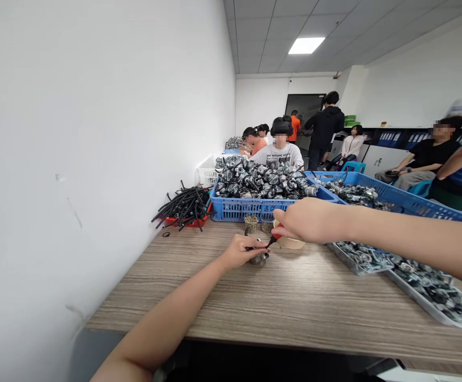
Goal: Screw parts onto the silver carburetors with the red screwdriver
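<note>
1. The wood-grain table [223, 307] is supporting the work, with the metal part lying near its middle, between the hands.
2. The right blue basket [426, 204] is stretching along the far right side, apparently leaving working room in front.
3. The left blue basket [234, 207] is holding heaped parts at the far middle, seemingly within reach.
4. The near white tray [438, 313] is containing loose parts at the right, its raised rim probably stopping them from scattering.
5. The red tray [193, 224] is gathering black tubes at the far left.
6. The right hand [305, 220] is curling around a red-handled tool [277, 232], angling its tip down towards the part.
7. The left hand [241, 252] is pinching the metal part [258, 259] between thumb and fingers, likely bracing it against the tool.
8. A small cup [250, 223] is holding brass-coloured pieces just beyond.
</note>
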The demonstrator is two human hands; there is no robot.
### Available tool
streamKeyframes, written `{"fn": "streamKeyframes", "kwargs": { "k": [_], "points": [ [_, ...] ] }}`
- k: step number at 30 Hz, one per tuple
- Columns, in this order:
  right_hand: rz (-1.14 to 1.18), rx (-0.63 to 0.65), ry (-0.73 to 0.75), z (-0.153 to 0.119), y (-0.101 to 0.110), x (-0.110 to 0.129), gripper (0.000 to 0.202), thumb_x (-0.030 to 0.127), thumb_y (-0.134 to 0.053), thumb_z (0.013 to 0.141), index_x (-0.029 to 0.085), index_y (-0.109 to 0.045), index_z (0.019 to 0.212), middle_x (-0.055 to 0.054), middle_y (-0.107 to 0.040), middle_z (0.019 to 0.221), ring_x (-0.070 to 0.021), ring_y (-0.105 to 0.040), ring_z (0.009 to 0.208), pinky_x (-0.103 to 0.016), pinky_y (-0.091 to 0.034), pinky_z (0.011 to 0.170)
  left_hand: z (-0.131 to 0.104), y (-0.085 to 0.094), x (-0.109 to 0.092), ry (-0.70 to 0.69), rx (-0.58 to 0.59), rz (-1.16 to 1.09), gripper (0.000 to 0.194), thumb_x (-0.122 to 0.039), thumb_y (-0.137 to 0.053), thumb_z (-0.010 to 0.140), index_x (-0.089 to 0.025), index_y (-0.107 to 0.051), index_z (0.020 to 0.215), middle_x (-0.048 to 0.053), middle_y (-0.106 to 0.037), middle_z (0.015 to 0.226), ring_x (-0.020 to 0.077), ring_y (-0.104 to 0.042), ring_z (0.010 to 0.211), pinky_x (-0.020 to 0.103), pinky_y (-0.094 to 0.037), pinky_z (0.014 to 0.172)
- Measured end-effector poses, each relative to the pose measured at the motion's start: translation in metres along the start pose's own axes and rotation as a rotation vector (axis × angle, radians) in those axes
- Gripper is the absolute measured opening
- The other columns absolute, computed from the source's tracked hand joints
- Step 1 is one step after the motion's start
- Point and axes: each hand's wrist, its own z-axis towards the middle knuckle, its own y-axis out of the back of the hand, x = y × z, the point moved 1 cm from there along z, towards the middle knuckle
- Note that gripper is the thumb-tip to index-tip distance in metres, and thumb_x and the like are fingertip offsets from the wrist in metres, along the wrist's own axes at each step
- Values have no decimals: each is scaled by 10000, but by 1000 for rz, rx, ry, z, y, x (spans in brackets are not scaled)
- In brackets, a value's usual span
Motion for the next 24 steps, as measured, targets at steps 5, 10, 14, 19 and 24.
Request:
{"fn": "streamKeyframes", "kwargs": {
  "k": [5, 10, 14, 19, 24],
  "points": [
    [-71, 54, -9, 0, 8, -3, 482, 592, -436, 1197, 184, -688, 1155, -112, -753, 774, -268, -635, 621, -367, -358, 654, 1, 0, -1, 24, 18, 9, 432, -599, -826, 1070, -201, -958, 1174, 118, -935, 1159, 287, -929, 1046, 348, -734, 961],
    [55, 109, 145, -13, 24, -16, 379, 549, -521, 1150, 217, -598, 1315, -123, -803, 1055, -278, -699, 799, -367, -399, 659, 3, 1, 1, 37, 14, 1, 450, -606, -826, 1067, -190, -958, 1174, 120, -932, 1170, 292, -927, 1078, 352, -733, 1004],
    [151, 143, 134, -12, 24, -21, 184, 246, -508, 1038, 232, -598, 1197, -110, -780, 1006, -267, -683, 784, -374, -421, 669, 3, 1, 2, 44, 28, -31, 428, -594, -838, 1059, -201, -960, 1175, 113, -932, 1182, 293, -925, 1105, 366, -731, 1053],
    [193, 147, -13, -7, 24, -15, 120, 365, -532, 1076, 255, -506, 1037, -55, -697, 760, -218, -535, 559, -392, -390, 617, 3, -1, 6, 67, 19, -73, 465, -617, -835, 1053, -195, -950, 1210, 117, -924, 1206, 307, -917, 1157, 413, -730, 1109],
    [158, 151, -24, -5, 25, -5, 229, 438, -490, 1135, 239, -571, 1056, -18, -623, 644, -206, -486, 498, -387, -376, 578, 3, -3, 9, 80, 15, -104, 600, -672, -852, 1018, -168, -908, 1337, 131, -920, 1203, 317, -917, 1160, 436, -728, 1132]
  ]
}}
